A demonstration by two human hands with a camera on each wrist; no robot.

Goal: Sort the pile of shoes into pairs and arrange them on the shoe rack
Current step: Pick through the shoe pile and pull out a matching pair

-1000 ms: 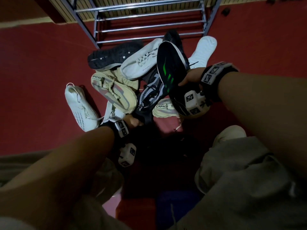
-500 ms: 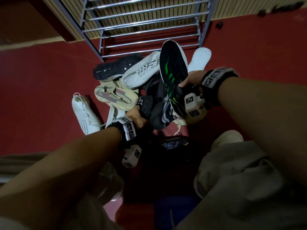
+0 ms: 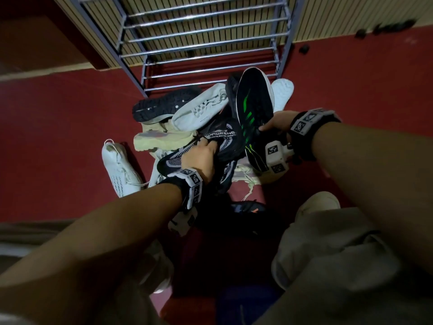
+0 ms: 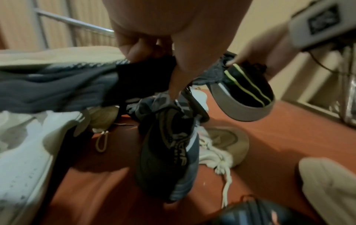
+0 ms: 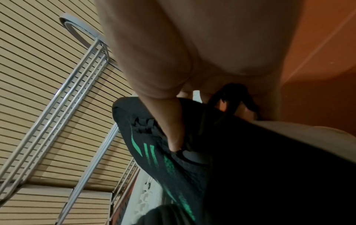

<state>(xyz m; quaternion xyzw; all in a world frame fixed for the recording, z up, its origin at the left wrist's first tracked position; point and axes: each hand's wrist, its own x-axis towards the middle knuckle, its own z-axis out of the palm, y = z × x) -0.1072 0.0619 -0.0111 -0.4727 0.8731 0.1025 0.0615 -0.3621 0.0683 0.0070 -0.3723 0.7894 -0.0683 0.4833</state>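
Shoes (image 3: 254, 106) in both hands (image 3: 199, 158)

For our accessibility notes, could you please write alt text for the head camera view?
Right hand grips a black shoe with green stripes while left hand grips a black-and-grey patterned shoe, above a pile of shoes on a red floor before a metal shoe rack.

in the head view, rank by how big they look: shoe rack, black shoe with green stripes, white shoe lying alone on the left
1. shoe rack, clearly largest.
2. black shoe with green stripes, held up by the right hand, so nearer the camera.
3. white shoe. It looks close to the black one in size, so that ranking is unsure.
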